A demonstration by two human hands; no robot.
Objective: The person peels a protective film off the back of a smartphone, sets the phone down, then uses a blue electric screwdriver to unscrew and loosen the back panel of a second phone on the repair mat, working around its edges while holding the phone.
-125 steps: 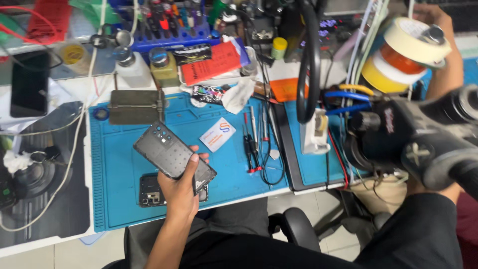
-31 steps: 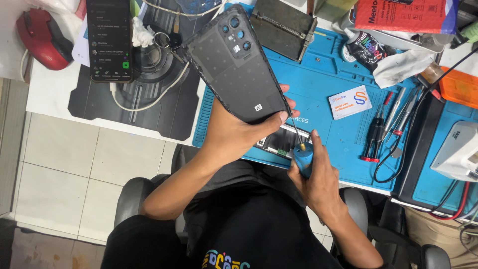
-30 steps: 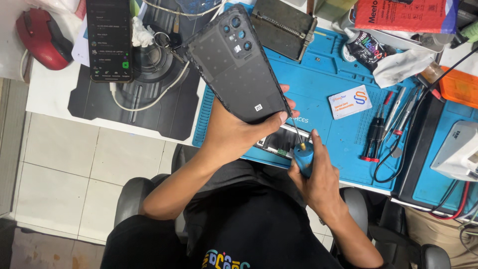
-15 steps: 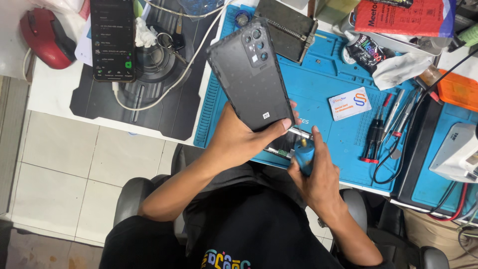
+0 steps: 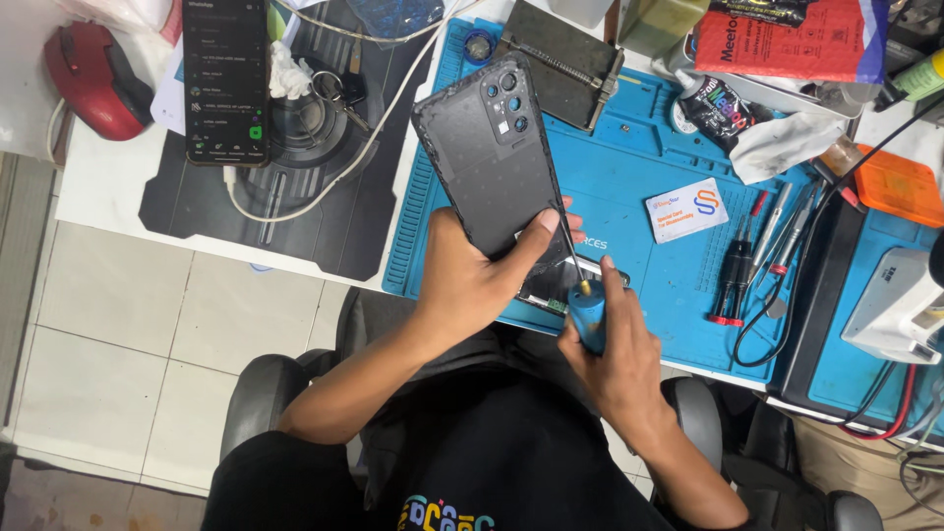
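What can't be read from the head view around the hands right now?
- Screwdriver tip: hidden behind the black back cover and left hand.
- Opened phone under the cover: mostly covered, parts too small.
- Right hand grip: only its back shows.
- White device: cut by the right edge.

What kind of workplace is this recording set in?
Most likely a phone repair bench: a blue repair mat, a row of screwdrivers, and a phone back cover lifted in the left hand.
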